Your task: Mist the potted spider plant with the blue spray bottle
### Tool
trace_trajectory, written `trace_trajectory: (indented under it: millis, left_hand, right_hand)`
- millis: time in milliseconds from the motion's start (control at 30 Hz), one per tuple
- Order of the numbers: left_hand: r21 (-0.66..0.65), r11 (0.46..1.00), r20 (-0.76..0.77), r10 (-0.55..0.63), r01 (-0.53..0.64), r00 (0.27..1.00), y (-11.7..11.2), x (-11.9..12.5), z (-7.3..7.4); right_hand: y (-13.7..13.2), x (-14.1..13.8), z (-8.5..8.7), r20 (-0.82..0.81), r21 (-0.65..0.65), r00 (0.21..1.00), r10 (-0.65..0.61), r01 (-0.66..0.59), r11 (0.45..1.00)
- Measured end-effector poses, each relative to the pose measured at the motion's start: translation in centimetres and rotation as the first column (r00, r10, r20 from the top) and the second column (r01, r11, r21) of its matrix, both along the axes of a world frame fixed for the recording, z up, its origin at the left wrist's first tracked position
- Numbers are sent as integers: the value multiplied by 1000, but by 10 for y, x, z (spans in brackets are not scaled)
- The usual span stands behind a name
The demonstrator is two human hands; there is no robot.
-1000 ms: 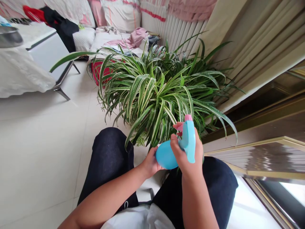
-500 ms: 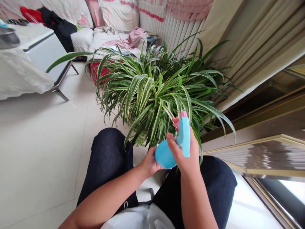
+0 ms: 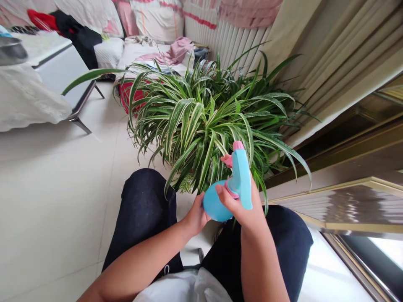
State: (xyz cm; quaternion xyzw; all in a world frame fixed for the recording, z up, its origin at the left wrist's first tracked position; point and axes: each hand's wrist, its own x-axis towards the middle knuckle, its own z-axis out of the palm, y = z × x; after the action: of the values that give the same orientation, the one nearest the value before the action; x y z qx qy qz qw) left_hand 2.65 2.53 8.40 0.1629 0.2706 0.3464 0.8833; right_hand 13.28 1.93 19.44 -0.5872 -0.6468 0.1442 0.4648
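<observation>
A light blue spray bottle (image 3: 217, 202) with a pink nozzle and pink collar is held between both hands, above my knees. My right hand (image 3: 244, 209) wraps round its neck, the thumb on the near side and fingers by the pink trigger. On the left, my left hand (image 3: 197, 216) supports the round body, its fingers partly hidden beneath. Just beyond the bottle spreads a large spider plant (image 3: 204, 121) with green and white striped leaves, some with wet droplets. The nozzle points away from me toward the leaves.
A table (image 3: 63, 79) with a lace cloth and a metal bowl (image 3: 11, 51) stands at the left. Behind the plant is a sofa (image 3: 110, 54) with clothes on it. Beige curtains (image 3: 340, 63) and a gold-trimmed cabinet (image 3: 346, 205) line the right side.
The spray bottle has tilted slightly, its nozzle moving up and left. My right hand turned with it, and the pink collar now shows. My left hand has barely moved.
</observation>
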Motion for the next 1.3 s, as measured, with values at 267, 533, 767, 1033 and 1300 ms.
trace_trajectory:
  millis: [267, 533, 767, 1033, 1300]
  left_hand:
    - [-38, 999, -36, 36, -37, 999, -2, -2, -13]
    - [-25, 998, -50, 57, -58, 997, 2, -5, -14]
    - [-36, 999, -35, 34, -35, 999, 4, -8, -15]
    - [-56, 998, -46, -7, 4, 999, 0, -5, -9]
    - [-146, 981, -94, -144, 129, 985, -11, 2, -5]
  right_hand:
    - [1, 4, -1, -69, 25, 995, -71, 73, 997]
    - [2, 7, -10, -77, 46, 997, -12, 15, 999]
    - [1, 6, -9, -120, -6, 993, 18, -19, 1000]
    - [4, 8, -12, -65, 20, 997, -41, 42, 999]
    - [9, 3, -11, -95, -152, 986, -138, 122, 981]
